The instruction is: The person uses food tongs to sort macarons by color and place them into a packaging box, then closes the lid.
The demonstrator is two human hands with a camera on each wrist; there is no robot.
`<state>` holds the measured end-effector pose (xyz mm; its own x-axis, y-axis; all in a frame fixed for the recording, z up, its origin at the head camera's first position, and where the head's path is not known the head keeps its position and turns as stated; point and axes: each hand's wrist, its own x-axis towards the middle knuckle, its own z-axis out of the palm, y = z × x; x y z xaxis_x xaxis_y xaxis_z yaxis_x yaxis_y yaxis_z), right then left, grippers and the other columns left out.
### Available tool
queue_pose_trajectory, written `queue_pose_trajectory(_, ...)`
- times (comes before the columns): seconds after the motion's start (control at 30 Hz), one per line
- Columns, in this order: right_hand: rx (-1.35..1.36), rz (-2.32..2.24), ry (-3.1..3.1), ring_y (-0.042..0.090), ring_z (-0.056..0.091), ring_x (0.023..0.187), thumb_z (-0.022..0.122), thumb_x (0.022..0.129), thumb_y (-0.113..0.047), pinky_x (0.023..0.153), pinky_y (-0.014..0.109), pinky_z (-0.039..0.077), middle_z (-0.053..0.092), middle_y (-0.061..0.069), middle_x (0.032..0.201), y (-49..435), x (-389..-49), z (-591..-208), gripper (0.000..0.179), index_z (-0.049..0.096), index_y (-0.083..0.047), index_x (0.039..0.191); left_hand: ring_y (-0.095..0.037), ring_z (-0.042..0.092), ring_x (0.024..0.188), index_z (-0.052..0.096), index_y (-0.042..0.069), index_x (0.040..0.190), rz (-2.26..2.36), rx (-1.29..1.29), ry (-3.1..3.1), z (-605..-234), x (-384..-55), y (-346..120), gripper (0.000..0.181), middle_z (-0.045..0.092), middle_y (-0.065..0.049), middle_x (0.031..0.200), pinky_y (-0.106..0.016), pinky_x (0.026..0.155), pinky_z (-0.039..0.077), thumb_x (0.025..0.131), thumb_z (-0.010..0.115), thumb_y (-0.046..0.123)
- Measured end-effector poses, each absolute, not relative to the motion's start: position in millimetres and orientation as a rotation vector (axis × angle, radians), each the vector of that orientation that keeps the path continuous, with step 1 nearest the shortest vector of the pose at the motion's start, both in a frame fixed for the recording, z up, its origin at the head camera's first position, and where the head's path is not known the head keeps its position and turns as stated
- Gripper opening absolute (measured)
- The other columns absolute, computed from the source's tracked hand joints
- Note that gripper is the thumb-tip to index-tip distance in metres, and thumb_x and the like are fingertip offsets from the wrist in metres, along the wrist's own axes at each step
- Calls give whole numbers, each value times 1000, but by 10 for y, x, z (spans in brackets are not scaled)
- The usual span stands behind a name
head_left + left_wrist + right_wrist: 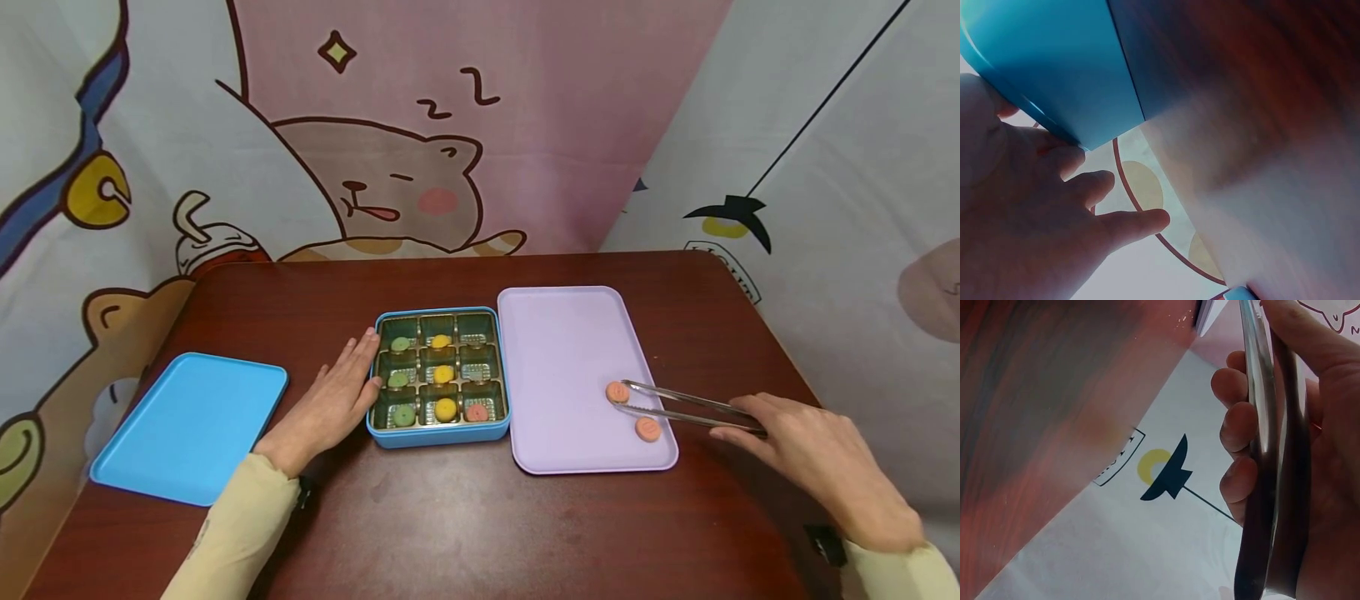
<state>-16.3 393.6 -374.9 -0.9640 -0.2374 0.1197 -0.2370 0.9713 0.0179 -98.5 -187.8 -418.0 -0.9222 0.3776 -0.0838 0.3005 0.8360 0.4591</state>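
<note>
My left hand [333, 407] rests its extended fingers against the left side of a blue box [441, 437]. Inside it, a gold divided insert holds three green biscuits [404, 414], three yellow biscuits [445, 409] and one pink biscuit [476, 412], each in its own compartment. My right hand [813, 454] grips metal tongs [1262, 425], fingers on one arm and thumb on the other. The tong tips stand either side of an orange-pink biscuit [617, 392] on the lilac tray [562, 350]; whether they squeeze it I cannot tell. A second such biscuit [648, 429] lies just below.
A light blue lid-like tray [191, 425] lies at the left of the brown table [420, 517]. The lilac tray sits close against the box's right side. A printed cloth [562, 125] hangs behind the table's far edge. Two right-column compartments hold no biscuit.
</note>
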Motion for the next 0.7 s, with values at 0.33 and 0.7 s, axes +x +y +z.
queue_pose_trajectory(0.33,426,9,-2926,13,57,60,91,74,-43,45,45,47,68,-4,79,3932,-174,-3779,40,73,-15,95,-39,9,158,9,11,168,666,537,2855,-4172,-977,-1875,66,5,-9,174,-75,115,17,113,40,32)
queue_pose_trajectory(0.7,450,53,-2882,11,54,58,91,74,-41,44,41,45,67,-5,78,3883,-173,-3789,38,73,-15,94,-40,9,158,9,9,168,655,535,2856,-4169,-981,-1873,67,5,-9,174,-75,115,17,113,42,30)
